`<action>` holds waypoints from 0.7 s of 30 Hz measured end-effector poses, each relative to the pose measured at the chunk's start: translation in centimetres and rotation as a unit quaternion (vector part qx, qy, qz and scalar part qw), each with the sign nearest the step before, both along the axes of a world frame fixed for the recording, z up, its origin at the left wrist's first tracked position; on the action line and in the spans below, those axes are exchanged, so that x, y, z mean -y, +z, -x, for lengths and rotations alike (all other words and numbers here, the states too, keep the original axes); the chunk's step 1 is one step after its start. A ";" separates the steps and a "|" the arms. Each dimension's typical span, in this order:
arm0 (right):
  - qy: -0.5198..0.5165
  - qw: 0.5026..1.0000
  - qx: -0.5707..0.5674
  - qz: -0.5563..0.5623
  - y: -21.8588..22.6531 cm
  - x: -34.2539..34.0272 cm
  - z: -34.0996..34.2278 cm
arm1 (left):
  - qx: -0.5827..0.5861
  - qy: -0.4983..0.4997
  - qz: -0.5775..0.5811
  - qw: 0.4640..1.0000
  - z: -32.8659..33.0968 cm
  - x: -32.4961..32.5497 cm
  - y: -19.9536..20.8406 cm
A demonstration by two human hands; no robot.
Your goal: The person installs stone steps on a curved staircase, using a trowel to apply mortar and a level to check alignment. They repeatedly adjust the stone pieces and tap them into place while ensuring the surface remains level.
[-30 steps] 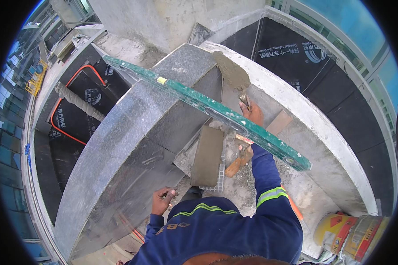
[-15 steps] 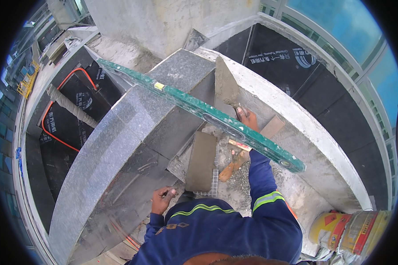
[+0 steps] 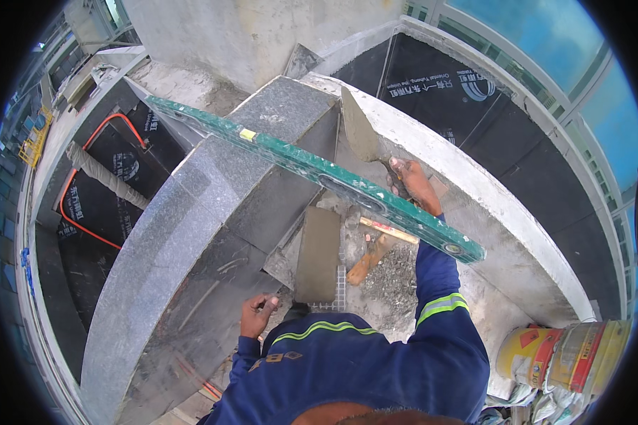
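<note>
My right hand [image 3: 417, 185] grips a trowel beyond the green level. The trowel's pointed blade [image 3: 358, 129], smeared with grey mortar, points away from me beside the white curb. Its handle is mostly hidden by my fingers. A long green spirit level [image 3: 290, 154] lies slantwise across the curved stone wall and passes over my right forearm. My left hand [image 3: 258, 316] is low beside the dark stone facing, its fingers curled in; whether they hold anything is hidden. A slab coated in smooth grey mortar [image 3: 317, 255] lies between the hands, beside white grid mesh [image 3: 340, 283].
Rubble [image 3: 390, 283] lies right of the slab, with a red-marked wooden stick [image 3: 388, 231] and a brown wooden piece [image 3: 368, 261]. Yellow and red buckets [image 3: 563, 355] lie at the right. The curved white curb [image 3: 475, 177] borders black sheeting [image 3: 432, 92]. An orange hose [image 3: 65, 195] runs at left.
My right hand has shifted right and slightly nearer me, and the trowel blade has tilted with it. The whole view has moved slightly. My left hand stays beside the facing.
</note>
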State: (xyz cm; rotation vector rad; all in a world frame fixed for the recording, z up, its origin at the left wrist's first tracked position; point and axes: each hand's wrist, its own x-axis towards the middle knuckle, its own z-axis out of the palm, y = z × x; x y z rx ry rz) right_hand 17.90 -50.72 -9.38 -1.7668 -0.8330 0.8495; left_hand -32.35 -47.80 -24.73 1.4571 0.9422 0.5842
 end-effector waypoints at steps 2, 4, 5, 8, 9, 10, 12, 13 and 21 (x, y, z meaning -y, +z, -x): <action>0.031 0.999 0.010 -0.006 0.1 -1.0 -0.7 | 0.005 -0.004 -0.010 1.000 -0.1 -0.4 0.3; 0.047 0.998 0.039 0.014 -0.5 -1.3 -0.8 | 0.018 0.002 -0.019 1.000 -0.2 -0.5 0.6; 0.046 0.996 0.064 0.037 -1.0 -1.1 -0.8 | 0.013 0.008 -0.024 1.000 0.0 -0.6 0.7; 0.061 0.994 0.095 0.008 -2.7 1.1 -0.8 | 0.007 0.030 -0.024 0.999 0.7 -0.1 0.1; 0.070 0.993 0.098 -0.019 -3.1 1.6 -0.9 | 0.009 0.038 -0.015 0.999 0.7 0.3 0.1; 0.041 0.995 0.089 -0.007 -2.3 1.8 -0.4 | 0.008 0.045 -0.005 0.999 0.6 0.6 0.1; 0.009 0.998 0.067 0.016 -0.4 1.9 0.7 | 0.018 0.042 0.016 0.999 0.3 1.0 -0.1; 0.001 0.998 0.054 0.029 0.0 2.0 0.6 | 0.021 0.037 0.028 0.999 0.3 1.2 -0.2; 0.050 0.994 0.070 0.066 0.4 -0.6 -2.7 | -0.004 0.014 -0.036 0.999 -0.1 0.1 0.8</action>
